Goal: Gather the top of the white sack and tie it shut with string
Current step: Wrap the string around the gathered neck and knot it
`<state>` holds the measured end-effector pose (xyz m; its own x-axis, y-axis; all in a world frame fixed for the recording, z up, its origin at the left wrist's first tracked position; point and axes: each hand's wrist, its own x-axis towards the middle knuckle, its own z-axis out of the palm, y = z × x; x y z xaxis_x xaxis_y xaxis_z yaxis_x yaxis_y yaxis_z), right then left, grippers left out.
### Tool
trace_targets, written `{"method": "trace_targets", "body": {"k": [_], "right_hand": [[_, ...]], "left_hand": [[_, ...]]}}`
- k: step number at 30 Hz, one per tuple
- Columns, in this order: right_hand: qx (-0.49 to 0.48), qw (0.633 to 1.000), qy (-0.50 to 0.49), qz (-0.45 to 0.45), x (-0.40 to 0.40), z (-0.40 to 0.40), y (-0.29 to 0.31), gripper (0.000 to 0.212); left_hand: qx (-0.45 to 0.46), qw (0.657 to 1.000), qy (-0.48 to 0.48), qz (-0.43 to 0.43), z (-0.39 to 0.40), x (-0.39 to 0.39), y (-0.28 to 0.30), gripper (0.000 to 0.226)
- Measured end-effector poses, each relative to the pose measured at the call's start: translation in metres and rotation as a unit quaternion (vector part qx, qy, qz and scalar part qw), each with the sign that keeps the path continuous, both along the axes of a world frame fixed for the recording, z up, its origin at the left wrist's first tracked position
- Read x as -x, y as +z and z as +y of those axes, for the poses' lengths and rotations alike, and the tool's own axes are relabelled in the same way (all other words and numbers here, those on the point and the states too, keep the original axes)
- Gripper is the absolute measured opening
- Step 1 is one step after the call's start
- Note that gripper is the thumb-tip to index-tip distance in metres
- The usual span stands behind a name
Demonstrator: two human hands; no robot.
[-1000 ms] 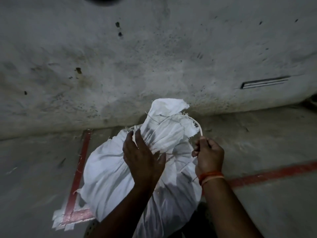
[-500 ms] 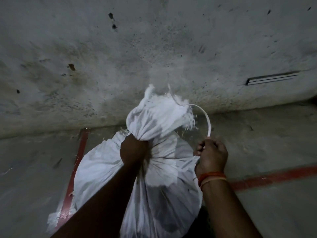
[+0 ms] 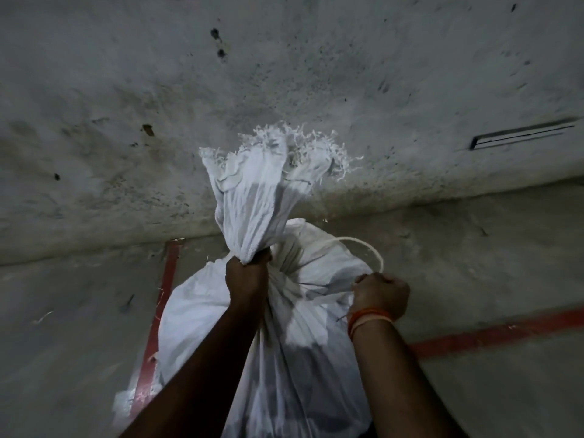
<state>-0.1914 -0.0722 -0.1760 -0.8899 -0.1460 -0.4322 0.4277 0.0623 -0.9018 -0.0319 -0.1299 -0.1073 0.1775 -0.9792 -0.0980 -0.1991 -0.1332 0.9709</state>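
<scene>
1. So, the white sack (image 3: 284,358) stood on the concrete floor (image 3: 474,390), close to the wall (image 3: 284,74), partly over a red floor line (image 3: 158,311).
2. Left hand (image 3: 248,278) was fisted round the gathered neck, fingers wrapped tight on the bunched cloth, with the frayed top (image 3: 271,172) fanning out above the fist.
3. Right hand (image 3: 380,297) had its fingers curled on the string (image 3: 363,248), which arced up and over toward the far side of the neck. Couldn't tell how much of a wrap was already on there, since the fist and folds hid it.
4. My guess at the step: getting the string round the neck and cinching it.
5. To do it well I'd have kept the left fist squeezing hard so the gather didn't loosen, and run the string just below that fist, where the cloth was narrowest.
6. Pull would want to be sideways, not up, so the loop bit into the folds instead of sliding off toward the frayed end.
7. That weave looked slick and fraying, so I'd have figured on a couple of snug turns before knotting.
</scene>
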Motion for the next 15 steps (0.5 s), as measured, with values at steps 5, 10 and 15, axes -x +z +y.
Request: {"method": "trace_targets", "body": {"k": [5, 10, 15], "right_hand": [[0.078, 0.986, 0.145, 0.039, -0.047, -0.013, 0.019, 0.014], [0.084, 0.919, 0.363, 0.133, -0.065, -0.022, 0.011, 0.021], [0.058, 0.845, 0.513, 0.140, -0.069, -0.023, 0.032, 0.016]], "left_hand": [[0.042, 0.995, -0.064, 0.060, 0.000, -0.009, 0.000, 0.011], [0.057, 0.985, -0.163, 0.029, -0.005, -0.014, -0.002, 0.017], [0.035, 0.977, -0.209, -0.002, -0.009, -0.016, 0.001, 0.005]]}}
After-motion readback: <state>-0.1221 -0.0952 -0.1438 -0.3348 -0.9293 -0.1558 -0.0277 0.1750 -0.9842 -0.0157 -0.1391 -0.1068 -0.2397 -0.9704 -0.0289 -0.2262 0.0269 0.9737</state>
